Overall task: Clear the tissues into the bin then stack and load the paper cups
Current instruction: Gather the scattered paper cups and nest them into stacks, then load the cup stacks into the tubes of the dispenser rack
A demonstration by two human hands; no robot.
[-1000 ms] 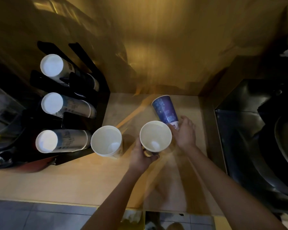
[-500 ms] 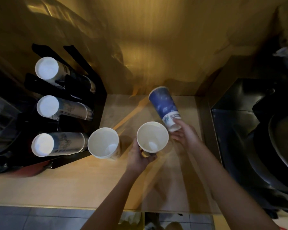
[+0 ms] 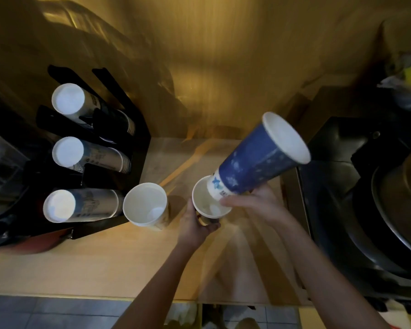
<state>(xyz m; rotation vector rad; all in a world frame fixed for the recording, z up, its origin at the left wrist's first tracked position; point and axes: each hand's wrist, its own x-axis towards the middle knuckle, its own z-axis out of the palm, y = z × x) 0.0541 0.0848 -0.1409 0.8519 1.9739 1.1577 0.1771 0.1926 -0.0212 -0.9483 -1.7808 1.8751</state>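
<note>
Blue cup [image 3: 259, 160], pinched by right hand [image 3: 254, 203], now flipped upright; left hand [image 3: 195, 222] grips white cup [image 3: 207, 205].

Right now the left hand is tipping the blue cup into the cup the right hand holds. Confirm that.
Not right: the hands are swapped. In the head view the right hand tips the blue cup into the white cup held by the left hand.
</note>
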